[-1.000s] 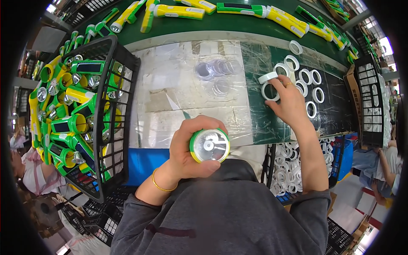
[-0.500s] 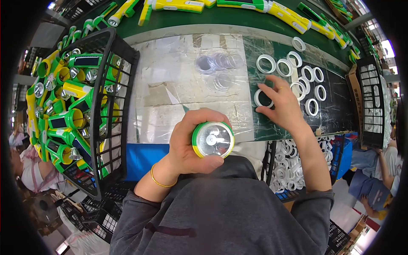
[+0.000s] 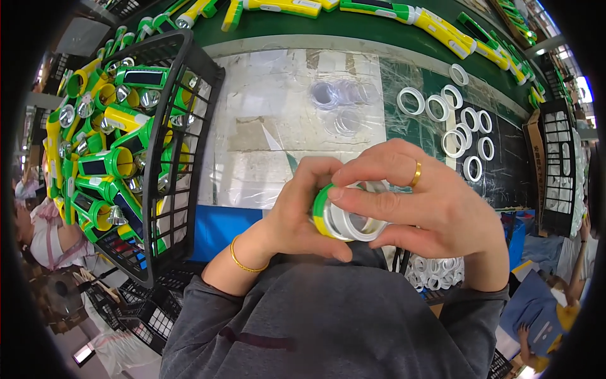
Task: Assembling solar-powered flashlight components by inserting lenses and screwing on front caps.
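Left hand (image 3: 293,215) wrapped round a green-and-yellow flashlight (image 3: 321,205), held before the grey shirt (image 3: 353,316); right hand (image 3: 435,202) pinches a white ring (image 3: 364,237) at its head end (exact seating unclear). Beyond, on the counter (image 3: 246,174): clear discs (image 3: 347,93), loose rings (image 3: 427,108). Leftward: black crate (image 3: 151,208), full of flashlights (image 3: 101,163).

Bright indoor light, glare on the clear film (image 3: 249,183), fisheye-curved edges, black corners, faint haze over the grey shirt (image 3: 334,316)

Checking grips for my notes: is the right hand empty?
No, the right hand holds a white ring at the head of the flashlight.
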`<state>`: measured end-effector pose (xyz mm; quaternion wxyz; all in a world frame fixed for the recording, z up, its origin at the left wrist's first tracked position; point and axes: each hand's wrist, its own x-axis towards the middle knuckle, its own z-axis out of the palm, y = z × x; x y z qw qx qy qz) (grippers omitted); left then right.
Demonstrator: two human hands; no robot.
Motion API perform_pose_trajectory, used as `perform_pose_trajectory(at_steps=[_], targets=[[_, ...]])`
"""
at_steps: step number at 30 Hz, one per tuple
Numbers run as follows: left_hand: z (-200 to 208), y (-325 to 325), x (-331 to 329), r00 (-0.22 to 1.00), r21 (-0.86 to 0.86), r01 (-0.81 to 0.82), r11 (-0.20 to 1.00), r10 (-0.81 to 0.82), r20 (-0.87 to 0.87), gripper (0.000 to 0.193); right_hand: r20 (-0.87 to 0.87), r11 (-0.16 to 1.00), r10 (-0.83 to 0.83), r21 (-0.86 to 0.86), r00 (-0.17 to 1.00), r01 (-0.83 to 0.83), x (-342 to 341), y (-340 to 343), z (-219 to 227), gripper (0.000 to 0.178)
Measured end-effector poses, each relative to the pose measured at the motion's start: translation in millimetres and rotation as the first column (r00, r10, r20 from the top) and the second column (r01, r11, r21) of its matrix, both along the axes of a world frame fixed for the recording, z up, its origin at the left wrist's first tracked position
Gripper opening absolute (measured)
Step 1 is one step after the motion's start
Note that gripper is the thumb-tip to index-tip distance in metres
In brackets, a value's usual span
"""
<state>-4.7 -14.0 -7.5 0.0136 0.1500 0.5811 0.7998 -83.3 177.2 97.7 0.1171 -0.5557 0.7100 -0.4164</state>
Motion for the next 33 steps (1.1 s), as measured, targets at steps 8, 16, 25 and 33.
perform_pose_trajectory(at_steps=[8, 16, 25, 33], targets=[[15.7, 10.6, -15.8, 0.988, -0.529, -0.022, 0.849, -0.061, -0.138, 0.060, -0.270, 0.944, -0.246, 0.152, 0.931, 0.294, 12.9, -13.1, 0.8, 0.054], [19.6, 27.1, -30.4, 0.889, -0.643, -0.458, 0.614, 0.295, -0.351, 0.046, -0.280, 0.840, -0.532, -0.060, 0.799, 0.539, 2.6, 13.1, -33.8, 0.081], [13.8, 50.8, -77.8, 0.819, -0.791, -0.574, 0.214, 0.159, -0.551, 0.024, -0.088, 0.508, -0.800, 0.426, 0.593, 0.749, -32.8, -17.7, -58.0, 0.045], [16.0, 20.6, -57.0, 0.994, -0.319, 0.091, 0.943, -0.106, -0.028, 0.066, -0.028, 0.781, -0.624, -0.044, 0.781, 0.623, 3.9, 10.1, -52.1, 0.035]])
